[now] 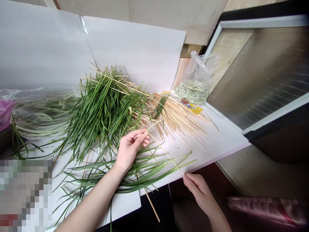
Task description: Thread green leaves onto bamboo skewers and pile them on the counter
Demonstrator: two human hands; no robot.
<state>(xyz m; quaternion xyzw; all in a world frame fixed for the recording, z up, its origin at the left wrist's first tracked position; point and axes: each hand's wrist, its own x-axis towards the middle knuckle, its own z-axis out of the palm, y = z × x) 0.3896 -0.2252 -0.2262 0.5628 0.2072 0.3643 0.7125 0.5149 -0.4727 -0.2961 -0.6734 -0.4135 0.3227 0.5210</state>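
My right hand [196,187] grips the near end of a thin bamboo skewer [166,153], which slants up and left across the table edge. At its far tip my left hand [132,145] pinches a pale garlic chive stalk [154,124] between thumb and fingers. The stalk's end pokes out to the right and meets the skewer tip; whether it is pierced I cannot tell. Below my left wrist lie loose garlic chives [154,175], stem ends pointing right. Behind my left hand rises a big heap of green garlic chives [101,109], with skewers lying across its top.
Many bamboo skewers [185,120] fan out on the white table [205,154]. A clear bag of pale green strips [193,90] stands at the back right beside a framed glass panel [265,74]. Plastic-wrapped greens [43,116] lie left. One thicker stick [152,206] overhangs the front edge.
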